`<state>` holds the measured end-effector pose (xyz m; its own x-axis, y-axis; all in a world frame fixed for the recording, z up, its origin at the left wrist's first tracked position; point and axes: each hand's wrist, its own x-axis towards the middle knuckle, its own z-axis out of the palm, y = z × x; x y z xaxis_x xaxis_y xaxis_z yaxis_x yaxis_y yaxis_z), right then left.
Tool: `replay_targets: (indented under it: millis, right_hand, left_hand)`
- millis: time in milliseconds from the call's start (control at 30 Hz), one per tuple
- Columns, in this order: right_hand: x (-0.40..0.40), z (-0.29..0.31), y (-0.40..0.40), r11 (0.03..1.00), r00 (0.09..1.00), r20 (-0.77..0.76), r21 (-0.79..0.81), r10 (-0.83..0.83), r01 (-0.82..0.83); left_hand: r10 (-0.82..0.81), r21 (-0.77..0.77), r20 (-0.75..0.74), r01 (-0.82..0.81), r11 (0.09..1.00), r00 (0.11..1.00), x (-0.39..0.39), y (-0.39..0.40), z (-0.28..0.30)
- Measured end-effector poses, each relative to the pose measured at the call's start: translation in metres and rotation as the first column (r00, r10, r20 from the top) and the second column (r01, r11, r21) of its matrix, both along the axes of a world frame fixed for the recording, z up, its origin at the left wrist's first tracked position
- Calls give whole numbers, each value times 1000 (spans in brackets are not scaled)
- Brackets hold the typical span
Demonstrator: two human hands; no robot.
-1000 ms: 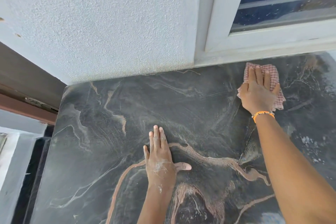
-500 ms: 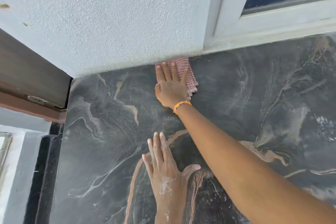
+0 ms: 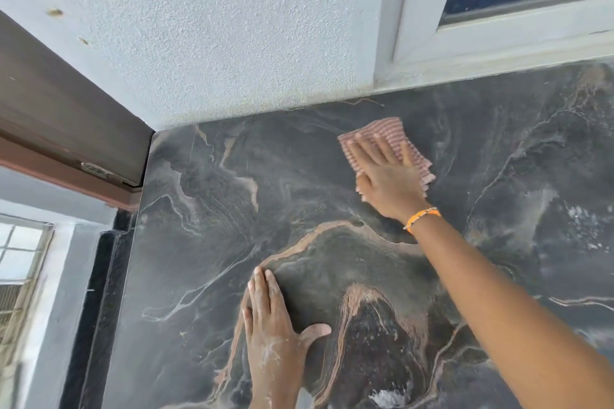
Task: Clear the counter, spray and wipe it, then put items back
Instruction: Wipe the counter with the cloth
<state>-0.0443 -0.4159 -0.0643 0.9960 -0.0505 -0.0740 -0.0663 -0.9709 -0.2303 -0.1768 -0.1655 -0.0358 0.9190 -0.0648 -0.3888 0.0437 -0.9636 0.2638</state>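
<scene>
The dark marble bench is running back to a textured white wall and a window frame, its left edge dropping off beside a brown door frame; bare stone is lying open all round. The right hand is pressing flat, fingers spread, on a pink checked cloth near the back edge, its long axis slanting toward the wall. The left hand is resting flat and empty on the bench.

Soft daylight, motion blur (wide-angle bending)
</scene>
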Motion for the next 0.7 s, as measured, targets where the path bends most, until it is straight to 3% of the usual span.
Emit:
replay_targets:
  millis: [167,300,500,600,700]
  right_hand:
    - [-44,0,-90,939,939,-32,-31,-344,343]
    - [-81,-4,-59,894,893,-53,1,-448,448]
    - [-61,-1,61,975,975,-30,21,-220,221]
    - [-56,5,133,996,998,-47,83,44,-40]
    - [-75,7,164,958,957,-66,81,282,-277]
  left_hand:
    - [20,16,-38,-20,1000,999,0,-3,6]
    - [10,36,-43,-9,999,999,0,-3,6]
    - [-26,144,-57,34,989,998,-1,-5,-1]
    - [-37,107,-27,40,993,999,-3,-3,2]
    - [-41,34,3,41,999,999,-14,-2,15]
